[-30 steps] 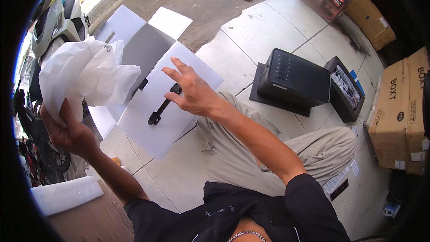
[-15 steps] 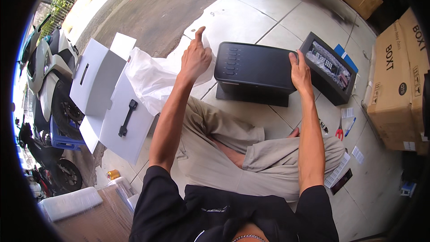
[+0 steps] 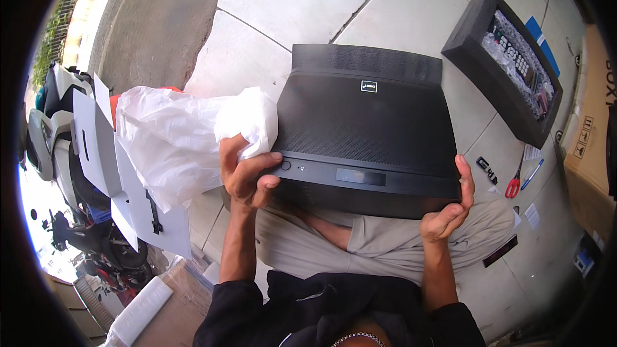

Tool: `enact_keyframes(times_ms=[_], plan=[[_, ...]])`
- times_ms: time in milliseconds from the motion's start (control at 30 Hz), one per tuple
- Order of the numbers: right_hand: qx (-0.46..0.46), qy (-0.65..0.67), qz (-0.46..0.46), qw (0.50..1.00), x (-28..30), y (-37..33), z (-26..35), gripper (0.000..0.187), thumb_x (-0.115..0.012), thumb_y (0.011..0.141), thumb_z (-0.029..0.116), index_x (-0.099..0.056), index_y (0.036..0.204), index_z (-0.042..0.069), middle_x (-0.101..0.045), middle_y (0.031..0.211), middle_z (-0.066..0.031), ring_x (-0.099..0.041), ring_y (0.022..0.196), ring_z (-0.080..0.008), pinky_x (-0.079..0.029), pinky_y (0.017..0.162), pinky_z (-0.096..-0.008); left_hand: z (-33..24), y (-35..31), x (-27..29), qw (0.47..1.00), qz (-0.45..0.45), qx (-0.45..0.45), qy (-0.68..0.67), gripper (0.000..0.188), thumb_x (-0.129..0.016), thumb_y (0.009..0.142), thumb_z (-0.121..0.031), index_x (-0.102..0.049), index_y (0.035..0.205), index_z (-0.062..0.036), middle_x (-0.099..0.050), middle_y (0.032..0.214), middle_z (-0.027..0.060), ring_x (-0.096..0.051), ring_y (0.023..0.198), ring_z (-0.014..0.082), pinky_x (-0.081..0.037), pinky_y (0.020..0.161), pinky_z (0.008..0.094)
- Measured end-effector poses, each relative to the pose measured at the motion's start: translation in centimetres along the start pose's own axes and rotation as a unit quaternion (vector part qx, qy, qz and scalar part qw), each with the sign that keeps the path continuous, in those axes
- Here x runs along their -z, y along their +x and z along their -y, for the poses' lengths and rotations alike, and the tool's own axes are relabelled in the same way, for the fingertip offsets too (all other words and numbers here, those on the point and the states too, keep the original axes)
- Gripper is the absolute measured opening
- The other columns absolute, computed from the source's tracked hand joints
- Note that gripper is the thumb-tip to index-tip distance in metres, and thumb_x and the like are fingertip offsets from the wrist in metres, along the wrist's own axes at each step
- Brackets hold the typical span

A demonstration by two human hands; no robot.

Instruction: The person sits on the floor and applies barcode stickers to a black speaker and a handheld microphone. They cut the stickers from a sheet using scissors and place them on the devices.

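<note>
A black speaker (image 3: 363,122) with a fine mesh grille, a small display strip and a round button is tilted up over my lap, its grille facing upward. My left hand (image 3: 244,177) grips its near left corner, with the thumb by the round button. At the near right corner, my right hand (image 3: 450,205) has its fingers along the side and the thumb at the lower edge. A black foam piece (image 3: 366,61) lies against the speaker's far end. Crumpled white plastic wrap (image 3: 186,128) touches my left hand and spreads to the left.
To the right lies a black foam tray (image 3: 463,45) holding a bubble-wrapped item with keys. Red-handled scissors (image 3: 513,186), a blue pen (image 3: 532,173) and a phone (image 3: 500,250) are nearby. An opened white carton (image 3: 96,141) and motorbikes are left; a cardboard box (image 3: 588,135) is right.
The speaker has turned from its button panel to its grille side and come nearer to me. My left hand has come down from a raised, pointing pose onto its left corner.
</note>
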State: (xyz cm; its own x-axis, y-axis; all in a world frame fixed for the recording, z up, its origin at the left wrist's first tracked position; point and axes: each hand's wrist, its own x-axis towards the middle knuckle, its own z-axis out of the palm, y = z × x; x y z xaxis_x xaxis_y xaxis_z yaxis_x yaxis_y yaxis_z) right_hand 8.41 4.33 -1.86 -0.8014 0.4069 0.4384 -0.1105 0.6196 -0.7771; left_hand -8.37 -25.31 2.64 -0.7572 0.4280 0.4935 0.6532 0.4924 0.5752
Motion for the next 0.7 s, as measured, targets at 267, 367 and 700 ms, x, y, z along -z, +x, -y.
enact_keyframes(times_ms=[267, 367, 700], plan=[[-0.024, 0.000, -0.017, 1.000, 0.0, -1.2, 0.1, 0.046, -0.018, 0.111, 0.030, -0.037, 0.142, 0.002, -0.053, 0.136, -0.0289, -0.055, 0.126, -0.0405, -0.045, 0.109, -0.0497, 0.6, -1.7, 0.0, 0.999, -0.014, 0.022, -0.025, 0.043, -0.064, 0.091, -0.057, -0.074, 0.089, -0.0146, -0.056, 0.111, 0.0121, -0.055, 0.094, 0.0317, -0.044, 0.082, 0.0442], [-0.024, 0.000, -0.013, 1.000, -0.2, -0.8, 0.3, 0.046, -0.018, 0.111, 0.029, -0.037, 0.143, 0.001, -0.052, 0.138, -0.0294, -0.054, 0.126, -0.0407, -0.044, 0.109, -0.0495, 0.4, -1.4, 0.4, 1.000, 0.013, 0.012, 0.008, 0.048, -0.062, 0.093, -0.058, -0.073, 0.099, -0.0124, -0.057, 0.113, 0.0123, -0.056, 0.098, 0.0331, -0.045, 0.086, 0.0452], [-0.217, 0.032, 0.009, 0.976, -1.5, 11.7, 3.1, 0.051, -0.035, 0.110, 0.040, -0.058, 0.136, 0.002, -0.065, 0.131, -0.0142, -0.059, 0.124, -0.0256, -0.041, 0.110, -0.0368, -4.1, 8.6, 9.0, 0.974, -0.146, 0.026, 0.173, 0.046, -0.062, 0.097, -0.015, -0.053, 0.141, -0.0089, -0.043, 0.153, 0.0147, -0.047, 0.135, 0.0353, -0.040, 0.112, 0.0462]])
